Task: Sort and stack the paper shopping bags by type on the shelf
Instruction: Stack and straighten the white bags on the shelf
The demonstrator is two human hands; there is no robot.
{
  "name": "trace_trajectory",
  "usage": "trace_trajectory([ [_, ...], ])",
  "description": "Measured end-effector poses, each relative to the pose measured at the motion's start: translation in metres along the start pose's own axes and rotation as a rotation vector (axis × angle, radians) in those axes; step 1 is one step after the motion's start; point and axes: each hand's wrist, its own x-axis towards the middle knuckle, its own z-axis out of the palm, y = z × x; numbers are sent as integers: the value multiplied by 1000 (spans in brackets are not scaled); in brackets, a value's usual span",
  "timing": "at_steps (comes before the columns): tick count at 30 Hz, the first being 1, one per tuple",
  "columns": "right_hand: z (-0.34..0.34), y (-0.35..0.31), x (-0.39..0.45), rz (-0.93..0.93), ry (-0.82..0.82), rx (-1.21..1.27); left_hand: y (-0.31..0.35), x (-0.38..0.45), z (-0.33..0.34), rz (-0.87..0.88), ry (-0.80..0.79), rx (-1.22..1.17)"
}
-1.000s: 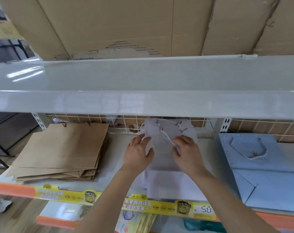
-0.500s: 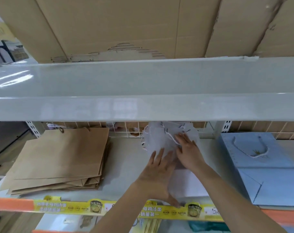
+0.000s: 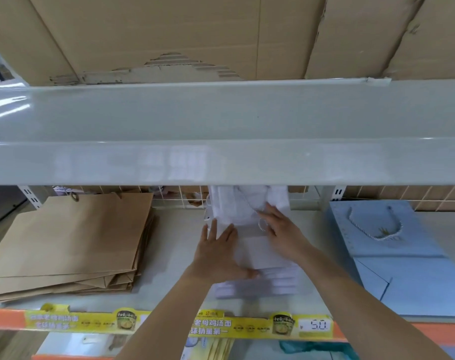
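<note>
A stack of white paper bags (image 3: 257, 253) with white rope handles lies flat in the middle of the shelf (image 3: 177, 258). My left hand (image 3: 218, 252) lies flat on its left side, fingers straight and thumb along the lower edge. My right hand (image 3: 281, 229) presses flat on the upper right part, fingertips near the rope handles. The bags' top ends are hidden under the upper shelf board. A stack of brown kraft bags (image 3: 73, 242) lies to the left. Light blue bags (image 3: 393, 250) with a twisted cord handle lie to the right.
A grey upper shelf board (image 3: 221, 131) hangs low over the bags, with cardboard (image 3: 169, 35) standing on it. A wire grid (image 3: 174, 196) backs the shelf. Yellow price strips (image 3: 132, 320) run along the orange front edge. More goods show on the shelf below.
The white stack now lies straighter and further back. My left hand slid down to its left side, and my right hand stays flat near the handles. The view has tilted slightly.
</note>
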Motion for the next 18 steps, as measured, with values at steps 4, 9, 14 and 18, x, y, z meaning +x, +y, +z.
trace_trajectory([
  [4, 3, 6, -9, -2, 104, 25, 1, 5, -2, 10, 37, 43],
  [9, -5, 3, -10, -12, 320, 6, 8, 2, -9, 89, 155, 5],
  [14, -11, -1, -17, -31, 482, -20, 12, 3, -11, 69, 265, 8],
  [18, -11, 1, -23, 26, 421, -46, 13, 7, -15, 50, 349, -22],
])
